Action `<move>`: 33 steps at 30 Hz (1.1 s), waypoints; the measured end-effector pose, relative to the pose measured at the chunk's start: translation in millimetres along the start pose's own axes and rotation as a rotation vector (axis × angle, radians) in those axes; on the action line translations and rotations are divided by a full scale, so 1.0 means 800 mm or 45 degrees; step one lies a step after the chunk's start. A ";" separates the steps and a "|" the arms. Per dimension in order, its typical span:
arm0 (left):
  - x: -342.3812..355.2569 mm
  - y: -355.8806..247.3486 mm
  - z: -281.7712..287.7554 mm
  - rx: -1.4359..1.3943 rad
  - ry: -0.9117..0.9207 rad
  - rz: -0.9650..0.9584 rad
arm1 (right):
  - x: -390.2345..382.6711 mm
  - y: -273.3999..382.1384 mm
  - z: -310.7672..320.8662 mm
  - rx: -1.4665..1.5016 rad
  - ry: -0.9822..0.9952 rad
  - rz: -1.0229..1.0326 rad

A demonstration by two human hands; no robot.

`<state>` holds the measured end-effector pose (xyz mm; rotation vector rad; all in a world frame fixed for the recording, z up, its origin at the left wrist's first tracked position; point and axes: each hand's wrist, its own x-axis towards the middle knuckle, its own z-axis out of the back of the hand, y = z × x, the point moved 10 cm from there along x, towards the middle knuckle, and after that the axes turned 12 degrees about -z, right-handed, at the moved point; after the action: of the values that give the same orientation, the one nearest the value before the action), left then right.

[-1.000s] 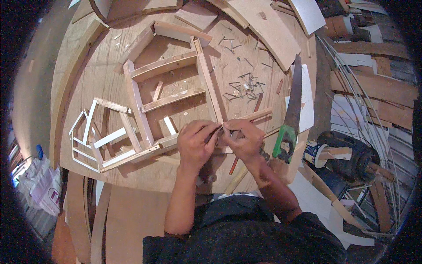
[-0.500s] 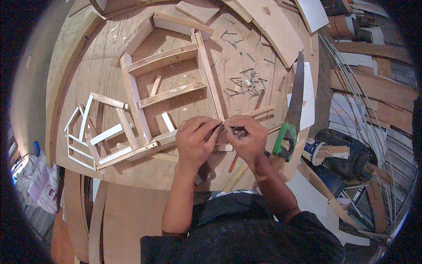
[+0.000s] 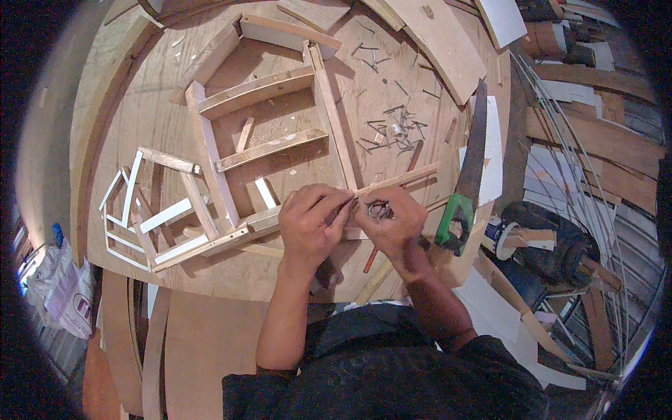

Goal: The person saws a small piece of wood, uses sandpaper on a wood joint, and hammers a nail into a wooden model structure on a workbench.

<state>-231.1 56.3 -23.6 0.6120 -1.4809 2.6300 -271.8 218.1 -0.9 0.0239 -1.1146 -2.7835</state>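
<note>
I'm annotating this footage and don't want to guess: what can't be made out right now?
All in the head view:
- Anything pinched by the left hand and right hand: covered by the fingers, too small.
- Near right corner of the wooden frame: hidden by the hands.
- Middle of the red stick: hidden by the right hand and wooden strip.
- White board's far end: cut off by the upper edge.

Now spotting, on the surface [image 3: 143,87]: the frame [image 3: 273,149] toward the left, nails [image 3: 404,138] right of it, the saw [image 3: 471,164] beyond those, hands [image 3: 310,218] at the frame's near-right corner.
</note>
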 end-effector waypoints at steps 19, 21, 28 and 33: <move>0.000 0.000 -0.001 0.017 0.068 -0.008 | 0.028 0.015 -0.019 -0.011 0.364 0.039; 0.000 0.000 -0.001 0.013 0.070 -0.016 | 0.028 0.011 -0.021 -0.015 0.396 0.002; -0.001 -0.005 0.000 0.057 0.028 -0.067 | 0.032 0.004 -0.022 0.026 0.443 -0.166; 0.006 -0.009 0.001 0.054 0.018 -0.087 | 0.034 0.010 -0.011 0.058 0.431 -0.232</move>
<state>-233.1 58.5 -15.6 0.6343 -1.3782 2.6145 -297.1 202.7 -1.1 0.6063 -1.1342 -2.7595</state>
